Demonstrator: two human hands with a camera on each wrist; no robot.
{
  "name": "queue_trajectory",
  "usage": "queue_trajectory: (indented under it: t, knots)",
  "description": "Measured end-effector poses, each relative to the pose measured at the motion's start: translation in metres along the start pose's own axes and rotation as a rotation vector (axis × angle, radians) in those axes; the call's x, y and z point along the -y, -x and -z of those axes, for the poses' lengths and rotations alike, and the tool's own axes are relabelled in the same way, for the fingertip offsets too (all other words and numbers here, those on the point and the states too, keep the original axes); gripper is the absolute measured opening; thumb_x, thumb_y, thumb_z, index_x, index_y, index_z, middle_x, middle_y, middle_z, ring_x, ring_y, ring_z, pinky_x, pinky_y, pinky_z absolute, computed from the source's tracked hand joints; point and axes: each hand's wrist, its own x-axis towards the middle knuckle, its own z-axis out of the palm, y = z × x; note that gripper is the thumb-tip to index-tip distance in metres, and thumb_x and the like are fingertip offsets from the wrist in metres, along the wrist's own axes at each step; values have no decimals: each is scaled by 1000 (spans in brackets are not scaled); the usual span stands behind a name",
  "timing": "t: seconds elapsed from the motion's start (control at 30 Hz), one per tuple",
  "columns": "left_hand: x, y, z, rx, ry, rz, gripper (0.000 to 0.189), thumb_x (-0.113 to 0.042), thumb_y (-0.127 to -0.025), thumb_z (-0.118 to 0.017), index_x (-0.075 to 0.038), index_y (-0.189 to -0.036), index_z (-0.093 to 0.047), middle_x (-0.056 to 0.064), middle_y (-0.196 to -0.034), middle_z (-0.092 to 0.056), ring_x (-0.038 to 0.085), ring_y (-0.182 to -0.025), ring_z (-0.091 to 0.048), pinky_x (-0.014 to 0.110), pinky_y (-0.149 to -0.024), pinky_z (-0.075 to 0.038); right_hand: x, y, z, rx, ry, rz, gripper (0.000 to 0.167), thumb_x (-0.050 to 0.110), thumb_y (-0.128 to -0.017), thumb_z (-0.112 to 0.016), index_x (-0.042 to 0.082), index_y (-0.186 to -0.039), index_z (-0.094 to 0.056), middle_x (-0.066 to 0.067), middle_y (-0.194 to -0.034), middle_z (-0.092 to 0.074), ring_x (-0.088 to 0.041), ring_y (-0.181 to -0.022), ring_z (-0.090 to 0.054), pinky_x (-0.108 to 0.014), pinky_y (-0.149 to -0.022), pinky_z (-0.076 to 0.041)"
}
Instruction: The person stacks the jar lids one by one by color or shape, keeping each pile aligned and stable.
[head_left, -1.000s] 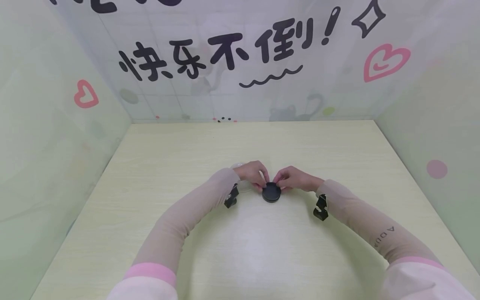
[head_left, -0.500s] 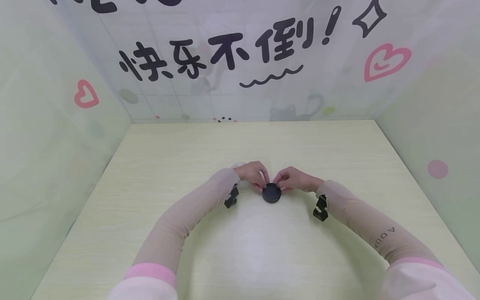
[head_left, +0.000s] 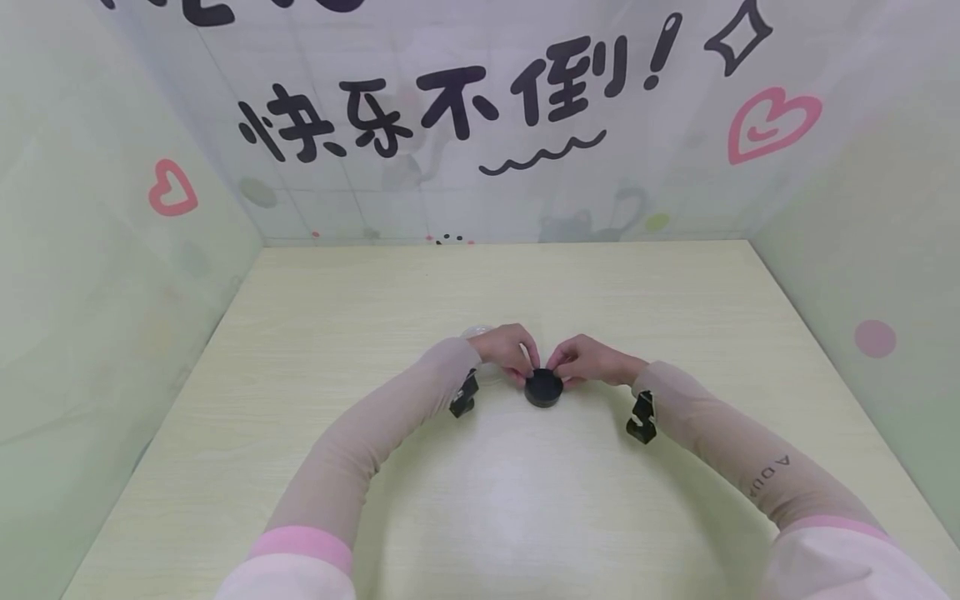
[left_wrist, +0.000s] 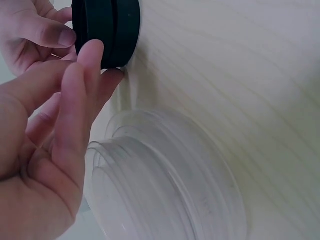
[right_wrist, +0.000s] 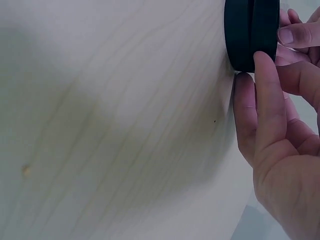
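Observation:
A black round two-layered piece (head_left: 543, 388), like a short disc with a groove around its side, is on the table between the two hands. My left hand (head_left: 506, 346) pinches its left edge with thumb and fingers. From the other side my right hand (head_left: 592, 359) pinches the right edge. In the left wrist view the side of the black piece (left_wrist: 107, 32) shows the groove between its layers, with fingertips at its rim. The right wrist view shows the same black piece (right_wrist: 251, 32) with a finger along its lower edge. Its underside is hidden.
A clear plastic round container (left_wrist: 165, 175) stands on the table beside the left hand, mostly hidden by that hand in the head view. Pale wood table (head_left: 480, 500) spreads around, with printed cloth walls (head_left: 375, 192) at the back and sides.
The black piece has shifted very slightly toward the person, and more of its near side shows. Both hands have stayed on it and moved down only a little.

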Motion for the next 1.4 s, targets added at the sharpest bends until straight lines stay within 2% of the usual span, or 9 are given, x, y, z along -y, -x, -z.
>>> queue_trajectory:
  t: [0.17, 0.47, 0.8, 1.4]
  knots:
    - [-1, 1, 0, -13, -5, 3, 12, 4, -75, -62, -2, -84, -65, 4, -56, -60, 12, -52, -60, 25, -57, -52, 1, 1, -1, -9, 15, 12, 16, -4, -81, -52, -11, -94, -59, -12, -88, -62, -16, -78, -58, -30, -70, -51]
    - [-1, -2, 0, -78, -5, 4, 12, 4, -76, -62, -3, -85, -65, 7, -57, -62, 18, -57, -63, 24, -56, -52, 2, -1, 0, -103, 120, 5, 15, -3, -80, -54, -5, -93, -61, -11, -88, -62, -16, -79, -58, -29, -68, -51]
    - [-5, -9, 1, -174, -42, -15, 15, 4, -75, -62, -1, -89, -64, 8, -68, -64, 11, -54, -61, 19, -54, -50, 7, -6, 8, -191, 221, 15, 14, -3, -80, -54, -6, -93, -61, -13, -89, -62, -18, -78, -58, -29, -67, -51]
    - [-3, -25, 9, -307, -86, -17, 14, -1, -75, -64, -4, -89, -66, 5, -69, -66, 9, -59, -60, 14, -63, -43, 5, -19, 25, -267, 232, -31, 16, -4, -82, -52, -8, -96, -59, -16, -90, -61, -18, -76, -59, -27, -66, -52]
